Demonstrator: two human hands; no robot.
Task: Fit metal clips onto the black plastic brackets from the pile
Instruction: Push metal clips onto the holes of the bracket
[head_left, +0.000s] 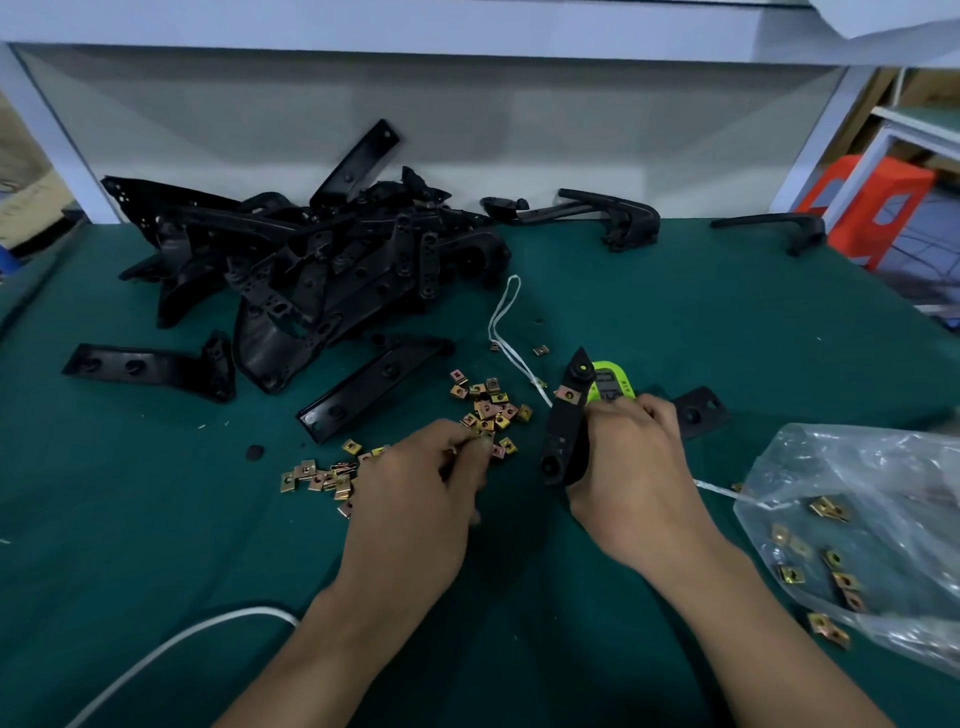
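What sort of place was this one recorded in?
Most likely a factory assembly bench: a pile of black plastic brackets on a green-covered worktable, loose metal clips scattered in front, and a plastic bag holding more.

A dark green mat (675, 291) covers the table. A loop of white string (491, 323) lies on it near the middle, and just beside its lower end sits a bright green gadget (610, 382) with a small screen, partly hidden. A crumpled clear plastic bag (857, 467) lies at the right edge. A white cable (244, 612) curves in at the lower left. Behind the table stands a grey panel (467, 114) under a white shelf (415, 26). An orange box (883, 208) sits off to the right.
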